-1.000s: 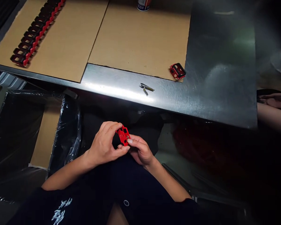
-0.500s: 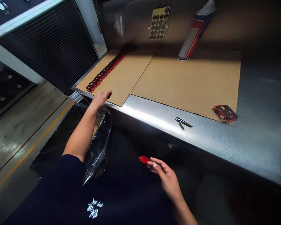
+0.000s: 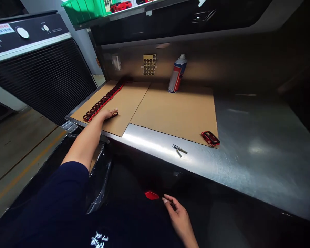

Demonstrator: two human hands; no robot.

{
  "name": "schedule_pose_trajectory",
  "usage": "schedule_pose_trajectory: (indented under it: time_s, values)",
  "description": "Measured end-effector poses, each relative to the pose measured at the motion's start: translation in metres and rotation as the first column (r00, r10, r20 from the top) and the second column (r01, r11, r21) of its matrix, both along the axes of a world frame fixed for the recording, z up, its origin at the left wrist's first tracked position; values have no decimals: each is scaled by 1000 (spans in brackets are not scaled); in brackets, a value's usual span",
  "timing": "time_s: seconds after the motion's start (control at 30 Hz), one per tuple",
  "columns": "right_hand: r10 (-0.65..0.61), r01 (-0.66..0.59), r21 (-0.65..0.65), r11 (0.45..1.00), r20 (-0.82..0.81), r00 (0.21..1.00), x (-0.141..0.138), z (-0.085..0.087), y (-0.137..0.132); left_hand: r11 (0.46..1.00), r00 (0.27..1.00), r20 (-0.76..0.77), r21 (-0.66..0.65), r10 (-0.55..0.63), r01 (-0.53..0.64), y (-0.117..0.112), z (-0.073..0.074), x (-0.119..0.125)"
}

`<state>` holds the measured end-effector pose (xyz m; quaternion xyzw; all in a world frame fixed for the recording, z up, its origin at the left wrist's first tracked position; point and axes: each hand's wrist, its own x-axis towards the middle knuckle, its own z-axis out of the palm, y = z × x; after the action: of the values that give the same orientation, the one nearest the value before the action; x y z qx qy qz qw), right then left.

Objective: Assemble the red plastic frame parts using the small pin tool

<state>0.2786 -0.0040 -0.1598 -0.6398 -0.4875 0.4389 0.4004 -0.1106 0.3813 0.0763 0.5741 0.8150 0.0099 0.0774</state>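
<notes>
My left hand (image 3: 109, 113) reaches over the cardboard at the left, its fingers round a black-and-red plastic frame (image 3: 115, 114) that is partly hidden. Beside it runs a row of similar frames (image 3: 103, 100), lined up on the board. Low in front of my body is my right hand (image 3: 180, 217), with the thumb and fingertips a little apart. A flat red leaf-shaped piece (image 3: 151, 195) shows just left of those fingertips, a narrow dark gap between them. One more black-and-red frame (image 3: 210, 138) lies on the right front corner of the cardboard.
A small metal nail clipper (image 3: 180, 150) lies on the steel table edge. Behind stands a spray can (image 3: 177, 73), near a sticker sheet (image 3: 149, 64) on the back panel. A green bin (image 3: 85, 12) sits on the shelf above. Black plastic sheeting (image 3: 99, 182) hangs below the left arm.
The view has tilted up and swung right, bringing the shelf in. My left hand with the frame is further over the cardboard. My right fingertips have come apart from the red piece.
</notes>
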Motion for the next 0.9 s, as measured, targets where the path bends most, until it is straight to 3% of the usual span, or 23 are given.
schedule_pose_trajectory:
  time_s: [0.1,0.2,0.3,0.4,0.5,0.6,0.77,0.9]
  values:
    - [30,-30,67,997,11,1000,-2,32,11,1000,1000,10,-29,-11,11,17,3,1]
    - [93,-107,192,976,78,993,-3,77,28,999,999,22,-29,-43,44,30,5,8]
    - [66,-145,430,891,192,979,-3,125,57,995,995,35,2,-97,97,40,7,20]
    - [-3,-172,593,787,282,959,-4,156,96,990,992,31,74,-124,121,46,11,33]
    - [-42,-207,632,747,355,934,-9,163,131,979,993,22,170,-120,114,44,14,43]
    - [-35,-254,622,741,413,910,-15,155,152,961,998,8,269,-64,59,33,11,52]
    - [-14,-301,609,734,456,890,-21,141,159,956,999,-4,291,-37,37,15,-9,71]
    - [-44,-309,639,705,473,880,-21,141,155,956,995,-19,276,-97,99,40,-17,82]
